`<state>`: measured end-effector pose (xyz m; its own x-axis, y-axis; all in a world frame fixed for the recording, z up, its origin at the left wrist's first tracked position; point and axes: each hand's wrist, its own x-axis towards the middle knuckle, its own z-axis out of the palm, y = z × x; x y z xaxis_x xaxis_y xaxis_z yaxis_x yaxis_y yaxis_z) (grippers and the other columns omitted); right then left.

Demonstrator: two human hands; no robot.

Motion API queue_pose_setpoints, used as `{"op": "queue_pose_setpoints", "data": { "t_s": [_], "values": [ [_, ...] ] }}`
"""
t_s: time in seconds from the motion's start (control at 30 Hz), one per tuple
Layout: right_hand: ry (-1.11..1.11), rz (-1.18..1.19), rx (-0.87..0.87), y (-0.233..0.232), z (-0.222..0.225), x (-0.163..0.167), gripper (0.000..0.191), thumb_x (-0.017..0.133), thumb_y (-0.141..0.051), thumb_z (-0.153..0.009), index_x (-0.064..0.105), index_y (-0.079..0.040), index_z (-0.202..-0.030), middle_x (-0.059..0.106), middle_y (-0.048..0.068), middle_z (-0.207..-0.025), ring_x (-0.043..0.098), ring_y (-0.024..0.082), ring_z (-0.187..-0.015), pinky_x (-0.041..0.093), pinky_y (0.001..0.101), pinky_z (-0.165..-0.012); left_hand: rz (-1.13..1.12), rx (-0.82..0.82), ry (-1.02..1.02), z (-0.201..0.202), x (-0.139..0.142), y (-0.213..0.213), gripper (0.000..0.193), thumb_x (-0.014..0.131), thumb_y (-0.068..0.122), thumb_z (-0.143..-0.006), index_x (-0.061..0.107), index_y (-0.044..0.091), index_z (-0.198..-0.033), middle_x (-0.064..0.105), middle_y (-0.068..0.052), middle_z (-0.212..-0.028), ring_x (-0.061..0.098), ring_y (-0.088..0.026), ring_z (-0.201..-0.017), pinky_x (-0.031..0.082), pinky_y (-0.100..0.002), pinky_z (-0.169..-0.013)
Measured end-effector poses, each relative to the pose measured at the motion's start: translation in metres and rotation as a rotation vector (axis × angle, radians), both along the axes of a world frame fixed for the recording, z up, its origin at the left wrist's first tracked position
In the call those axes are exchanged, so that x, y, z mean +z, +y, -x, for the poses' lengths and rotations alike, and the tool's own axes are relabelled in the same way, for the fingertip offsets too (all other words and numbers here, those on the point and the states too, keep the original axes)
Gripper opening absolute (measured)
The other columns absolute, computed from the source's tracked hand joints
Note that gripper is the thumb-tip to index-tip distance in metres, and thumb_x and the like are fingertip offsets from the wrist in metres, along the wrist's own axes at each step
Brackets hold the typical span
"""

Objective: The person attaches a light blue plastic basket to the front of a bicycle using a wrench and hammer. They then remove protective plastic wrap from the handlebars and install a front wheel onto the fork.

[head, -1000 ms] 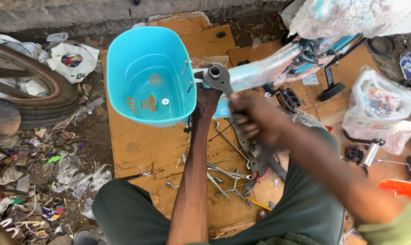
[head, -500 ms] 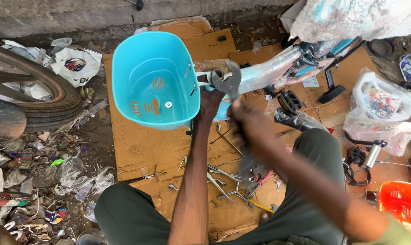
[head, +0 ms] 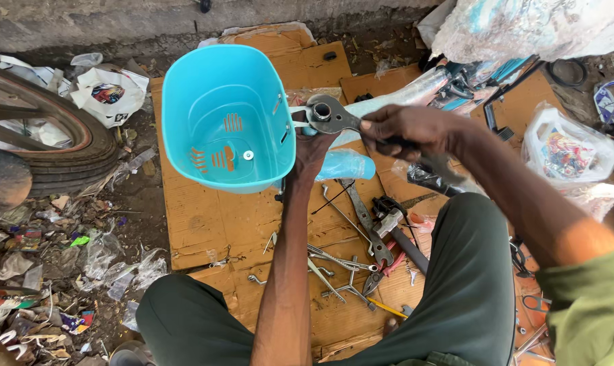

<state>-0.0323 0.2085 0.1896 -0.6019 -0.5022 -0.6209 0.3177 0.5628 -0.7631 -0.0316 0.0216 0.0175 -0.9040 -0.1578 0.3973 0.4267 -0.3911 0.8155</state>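
Observation:
A turquoise plastic basket (head: pixel 219 115) is fixed at the front of a plastic-wrapped light blue bicycle frame (head: pixel 415 88). My left hand (head: pixel 314 152) reaches up under the frame's head tube, just behind the basket, and grips it there. My right hand (head: pixel 405 129) holds the handle of a metal spanner (head: pixel 327 116). The spanner's ring end sits on top of the head tube next to the basket's rim.
Pliers (head: pixel 368 230), spanners and other small tools lie on flattened cardboard (head: pixel 205 224) between my knees. A tyre (head: pixel 46 146) and litter lie to the left. Plastic bags (head: pixel 568 146) and wrapped bicycle parts crowd the right. A concrete wall (head: pixel 117 20) runs along the back.
My right hand has swung the spanner round, from down by the frame to level across the head tube. The basket and left hand have stayed nearly in place.

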Motion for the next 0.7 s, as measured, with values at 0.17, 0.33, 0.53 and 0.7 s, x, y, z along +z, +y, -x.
{"op": "queue_pose_setpoints", "data": {
  "t_s": [0.17,0.33,0.53,0.7],
  "values": [
    [-0.254,0.332,-0.628,-0.054,-0.081,-0.022,0.033,0.047,-0.041,-0.104,0.049,-0.013,-0.087,0.036,-0.004,-0.057,0.025,0.007,-0.042,0.020,0.0252,-0.036,0.165,0.183,0.074,-0.005,-0.003,0.001,0.029,0.086,0.013,-0.083,0.069,0.006,-0.105,0.073,-0.003,-0.099,0.068,-0.012,-0.090,0.058,-0.032,-0.081],
    [-0.168,0.670,-1.174,-0.144,-0.117,-0.044,0.024,0.050,-0.033,-0.106,0.052,-0.013,-0.093,0.043,-0.003,-0.068,0.035,0.008,-0.053,0.028,0.0242,-0.046,0.233,-0.039,-0.509,-0.077,-0.016,-0.003,0.028,0.079,0.017,-0.086,0.066,0.006,-0.109,0.071,-0.002,-0.098,0.067,-0.011,-0.088,0.055,-0.031,-0.079],
    [-0.182,0.840,-1.227,-0.169,-0.125,-0.030,0.028,0.047,-0.034,-0.107,0.050,-0.011,-0.092,0.044,-0.001,-0.069,0.037,0.011,-0.055,0.034,0.0262,-0.049,-0.236,-0.254,-0.661,-0.115,-0.010,-0.016,0.029,0.070,0.021,-0.090,0.064,0.006,-0.114,0.068,-0.002,-0.096,0.064,-0.011,-0.086,0.053,-0.030,-0.076],
    [-0.200,0.671,-0.971,-0.123,-0.136,-0.020,0.029,0.050,-0.038,-0.105,0.054,-0.011,-0.094,0.047,0.000,-0.065,0.040,0.011,-0.053,0.031,0.0267,-0.046,-0.316,-0.277,-0.506,-0.084,0.031,-0.014,0.031,0.063,0.024,-0.093,0.061,0.006,-0.118,0.066,-0.001,-0.094,0.062,-0.010,-0.084,0.050,-0.029,-0.073]
  ]
}}
